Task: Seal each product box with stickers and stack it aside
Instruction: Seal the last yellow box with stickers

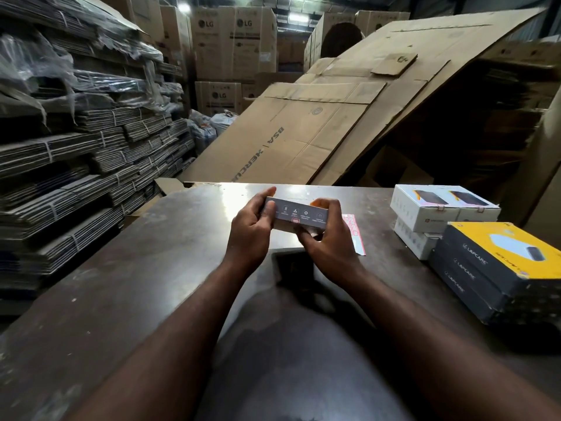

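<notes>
Both hands hold a small grey product box [299, 214] above the dark table [151, 268], its icon-printed side facing me. My left hand [252, 226] grips its left end. My right hand [326, 232] grips the right end, with the thumb at the lower edge by a small red sticker [295, 220]. A sheet of red-and-white stickers [354, 229] lies flat on the table just right of my right hand, partly hidden by it.
White product boxes [431, 208] sit stacked at the table's right. Nearer me stands a stack of grey-and-yellow Lapcare boxes [491, 265]. Bundled flat cardboard [76, 177] is piled to the left. Large cardboard sheets [318, 132] lean behind the table.
</notes>
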Motion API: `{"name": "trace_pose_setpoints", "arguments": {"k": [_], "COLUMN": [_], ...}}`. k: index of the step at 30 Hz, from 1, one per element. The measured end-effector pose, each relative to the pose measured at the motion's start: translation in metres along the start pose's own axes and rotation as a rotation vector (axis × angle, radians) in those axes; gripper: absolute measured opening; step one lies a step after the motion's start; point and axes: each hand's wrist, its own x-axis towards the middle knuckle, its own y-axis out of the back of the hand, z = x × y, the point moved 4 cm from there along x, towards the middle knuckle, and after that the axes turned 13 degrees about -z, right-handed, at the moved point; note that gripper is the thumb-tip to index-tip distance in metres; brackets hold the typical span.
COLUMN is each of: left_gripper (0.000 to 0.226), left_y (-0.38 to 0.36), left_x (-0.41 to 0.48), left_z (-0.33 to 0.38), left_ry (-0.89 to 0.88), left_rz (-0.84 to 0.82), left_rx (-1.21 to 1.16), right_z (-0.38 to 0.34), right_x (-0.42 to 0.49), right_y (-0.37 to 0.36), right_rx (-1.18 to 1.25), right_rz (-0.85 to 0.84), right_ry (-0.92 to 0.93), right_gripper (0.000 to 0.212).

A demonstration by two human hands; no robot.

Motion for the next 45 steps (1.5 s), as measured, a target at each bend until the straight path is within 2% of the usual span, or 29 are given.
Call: {"name": "trace_pose_setpoints", "arguments": {"k": [3, 5, 8, 11, 19, 23, 27, 31, 35, 37, 39, 42, 45], "left_gripper": [0.043, 0.047, 0.061, 0.059, 0.068, 0.07, 0.061, 0.049, 0.022, 0.011, 0.017, 0.011, 0.007], "left_y": [0.0, 0.002, 0.005, 0.003, -0.005, 0.001, 0.008, 0.007, 0.003, 0.001, 0.0, 0.002, 0.001], "left_x": [-0.002, -0.003, -0.002, -0.001, 0.002, 0.004, 0.004, 0.006, 0.009, 0.009, 0.007, 0.008, 0.007], "left_z": [0.006, 0.008, 0.006, 0.003, -0.016, -0.021, -0.028, -0.042, -0.041, -0.038, -0.035, -0.036, -0.034], "left_ry": [-0.057, -0.097, -0.114, -0.105, 0.079, 0.163, 0.295, 0.435, 0.442, 0.452, 0.458, 0.493, 0.523], "left_rz": [-0.005, -0.005, -0.007, -0.053, -0.32, -0.261, -0.127, -0.093, -0.124, -0.109, -0.074, 0.012, -0.006], "left_rx": [0.087, 0.18, 0.261, 0.304, 0.201, -0.015, -0.217, -0.371, -0.455, -0.506, -0.577, -0.681, -0.762], "right_z": [-0.001, -0.003, -0.007, -0.008, 0.012, 0.026, 0.025, 0.022, 0.015, 0.01, 0.005, 0.003, 0.004], "right_x": [-0.001, 0.0, 0.002, 0.004, 0.008, 0.007, 0.003, 0.005, 0.008, 0.005, 0.001, -0.003, -0.004], "right_y": [0.005, 0.008, 0.012, 0.015, 0.024, 0.018, 0.008, -0.003, -0.001, -0.004, -0.011, -0.021, -0.019], "right_rx": [0.056, 0.113, 0.243, 0.402, 0.656, 0.722, 0.583, 0.161, -0.146, -0.198, -0.208, -0.272, -0.261], "right_rz": [0.038, 0.079, 0.141, 0.136, 0.206, 0.13, 0.004, -0.05, -0.058, -0.096, -0.168, -0.255, -0.234], "right_ry": [-0.006, -0.026, -0.077, -0.141, -0.347, -0.434, -0.466, -0.393, -0.289, -0.225, -0.169, -0.056, -0.024], "right_gripper": [0.055, 0.059, 0.056, 0.05, 0.049, 0.059, 0.069, 0.092, 0.065, 0.059, 0.056, 0.063, 0.062]}}
